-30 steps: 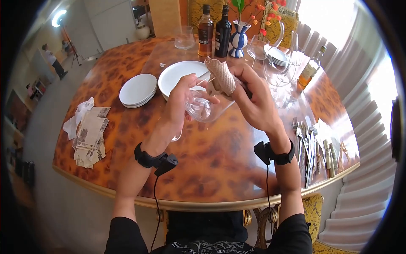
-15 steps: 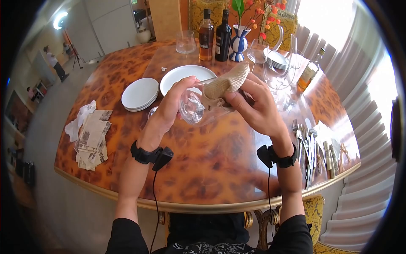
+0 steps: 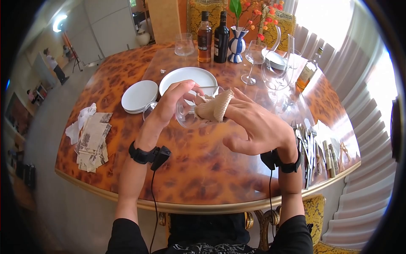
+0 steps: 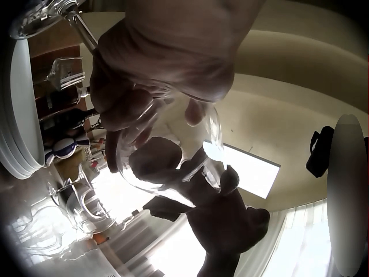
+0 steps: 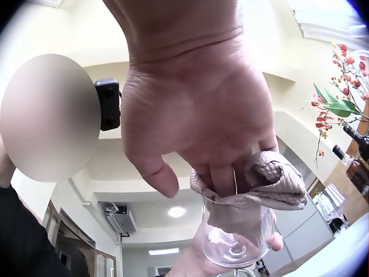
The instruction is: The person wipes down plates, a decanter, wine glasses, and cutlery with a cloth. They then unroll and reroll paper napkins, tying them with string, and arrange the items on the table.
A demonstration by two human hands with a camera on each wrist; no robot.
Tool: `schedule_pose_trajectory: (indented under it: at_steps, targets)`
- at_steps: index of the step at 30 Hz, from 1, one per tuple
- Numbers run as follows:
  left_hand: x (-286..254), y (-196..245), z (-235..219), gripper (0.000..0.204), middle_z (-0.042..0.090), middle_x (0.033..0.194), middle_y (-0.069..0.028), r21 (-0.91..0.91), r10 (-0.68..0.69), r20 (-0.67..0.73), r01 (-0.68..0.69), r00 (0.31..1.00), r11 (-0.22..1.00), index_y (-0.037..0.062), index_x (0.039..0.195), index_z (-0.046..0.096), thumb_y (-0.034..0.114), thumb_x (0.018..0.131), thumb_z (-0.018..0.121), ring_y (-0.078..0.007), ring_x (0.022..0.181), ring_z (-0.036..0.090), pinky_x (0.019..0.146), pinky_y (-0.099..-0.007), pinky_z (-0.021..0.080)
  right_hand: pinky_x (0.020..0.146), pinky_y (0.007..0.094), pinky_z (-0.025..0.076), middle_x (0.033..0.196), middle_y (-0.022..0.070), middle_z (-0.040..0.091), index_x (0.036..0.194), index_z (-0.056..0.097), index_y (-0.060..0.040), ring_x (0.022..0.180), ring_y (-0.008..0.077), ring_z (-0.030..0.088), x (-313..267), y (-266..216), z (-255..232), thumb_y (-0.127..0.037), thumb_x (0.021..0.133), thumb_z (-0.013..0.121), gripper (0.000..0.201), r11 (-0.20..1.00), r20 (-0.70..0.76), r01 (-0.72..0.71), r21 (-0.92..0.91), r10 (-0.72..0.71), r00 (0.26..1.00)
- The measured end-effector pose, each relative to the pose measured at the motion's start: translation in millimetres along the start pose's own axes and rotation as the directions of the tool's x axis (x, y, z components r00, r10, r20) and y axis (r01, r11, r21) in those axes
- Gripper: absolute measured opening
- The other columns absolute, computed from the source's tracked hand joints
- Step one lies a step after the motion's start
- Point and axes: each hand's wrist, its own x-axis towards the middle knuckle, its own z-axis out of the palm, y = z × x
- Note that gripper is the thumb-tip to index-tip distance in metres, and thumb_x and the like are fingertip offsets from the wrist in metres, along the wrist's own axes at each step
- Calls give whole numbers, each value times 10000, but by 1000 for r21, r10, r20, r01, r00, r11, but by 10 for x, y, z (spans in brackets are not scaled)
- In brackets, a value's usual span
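Observation:
My left hand (image 3: 170,100) holds a clear wine glass (image 3: 185,117) tipped on its side above the table, its bowl mouth toward my right hand. The stem runs back between the fingers, and the foot (image 4: 43,18) sticks out behind the hand. A beige textured cloth (image 3: 212,107) is bunched partly inside the bowl, with its edge folded out over the rim. Fingers of my right hand (image 3: 263,126) press the cloth into the mouth, their tips hidden in it. The right thumb (image 5: 161,179) stands apart, outside the glass.
Beyond the hands lie a large white plate (image 3: 196,76) and stacked smaller plates (image 3: 139,95). Farther back stand bottles (image 3: 220,40), a striped vase (image 3: 237,46), another wine glass (image 3: 255,55) and a decanter (image 3: 275,78). Paper napkins (image 3: 93,139) lie left, cutlery (image 3: 306,148) right.
My right hand has turned palm down, its thumb leaving the cloth and its fingers reaching in. The cloth has moved left, deeper into the bowl. The left hand keeps holding the glass.

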Motion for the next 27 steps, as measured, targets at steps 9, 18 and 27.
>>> schedule_pose_trajectory:
  at_steps: [9,18,27]
  targets:
    - [-51,70,35,456,651,829,-61,-90,-237,209,260,949,961,36,988,633,468,914,506,-152,687,624,553,-254,468,909,447,471,1036,204,629,1052,623,5,1027,405,572,45,103,236,-104,769,655,305,994,248,-104,20,96,964]
    - [-53,108,-114,481,666,1004,-74,-337,-287,205,343,936,877,29,1017,647,485,898,549,-179,869,662,758,-310,539,886,393,497,1020,160,629,1039,637,0,991,335,606,57,-13,-105,-11,679,571,366,998,-66,51,25,-49,997]
    - [34,-111,-205,531,679,971,-83,-276,-312,138,339,940,899,-10,1079,635,475,862,613,-156,819,659,711,-294,539,811,416,493,930,84,620,978,662,-42,891,305,592,29,3,-92,-3,749,657,233,966,-14,68,-248,-74,997]
